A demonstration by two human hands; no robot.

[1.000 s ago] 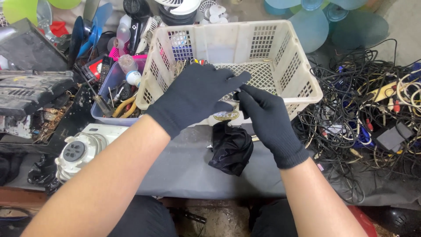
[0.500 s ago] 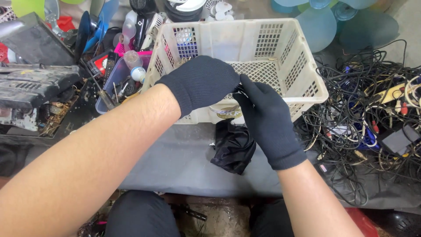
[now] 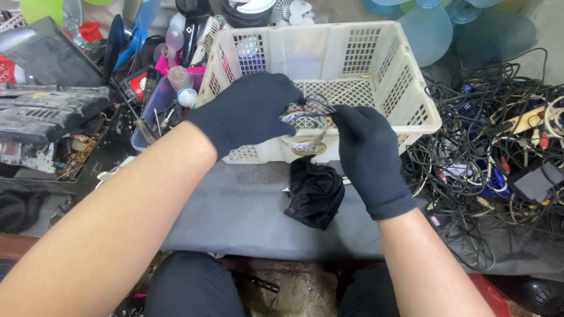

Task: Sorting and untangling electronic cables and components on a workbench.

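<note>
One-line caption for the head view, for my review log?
Two black-gloved hands, left and right, pinch a thin black wire at the cream plastic basket's near rim, above a crumpled black cloth.

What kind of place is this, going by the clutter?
Probably a small electronics repair or salvage bench. A big tangle of loose cables lies at the right, dusty dismantled equipment at the left, and fan blades at the back. Both gloved hands work a thin wire over a white plastic basket.
</note>
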